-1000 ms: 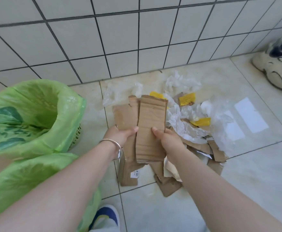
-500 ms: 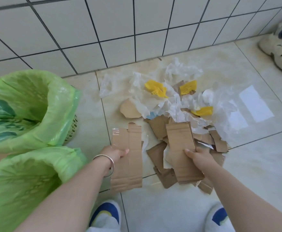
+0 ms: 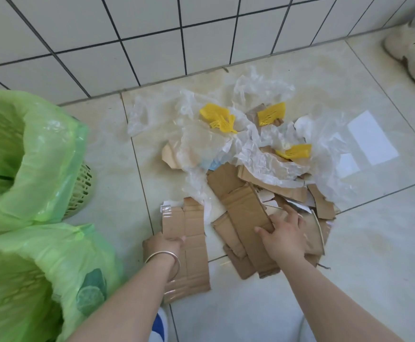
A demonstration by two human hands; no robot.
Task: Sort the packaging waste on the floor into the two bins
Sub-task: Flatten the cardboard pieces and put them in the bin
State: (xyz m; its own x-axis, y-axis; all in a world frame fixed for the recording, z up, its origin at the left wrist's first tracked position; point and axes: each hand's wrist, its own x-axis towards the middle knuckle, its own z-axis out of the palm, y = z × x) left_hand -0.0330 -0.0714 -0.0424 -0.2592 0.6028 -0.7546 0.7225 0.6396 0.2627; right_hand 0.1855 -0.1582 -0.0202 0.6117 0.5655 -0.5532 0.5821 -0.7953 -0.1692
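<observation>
Fingers (image 3: 177, 239) of your left hand (image 3: 163, 244) pinch the taped cardboard panel (image 3: 191, 243); your right hand (image 3: 284, 234) lies spread, fingers apart, on the long cardboard strip (image 3: 248, 218) at the pile's near edge on the floor (image 3: 374, 243). Clear plastic film (image 3: 255, 154) overlaps that cardboard, so lifting may drag film into the wrong bin. Both green-lined bins (image 3: 41, 169) look alike; which takes cardboard, I can't tell.

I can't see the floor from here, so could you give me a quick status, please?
Left hand gripping a cardboard panel. Right hand flat on the cardboard pile. Both bins open at left; nothing blocking.
</observation>
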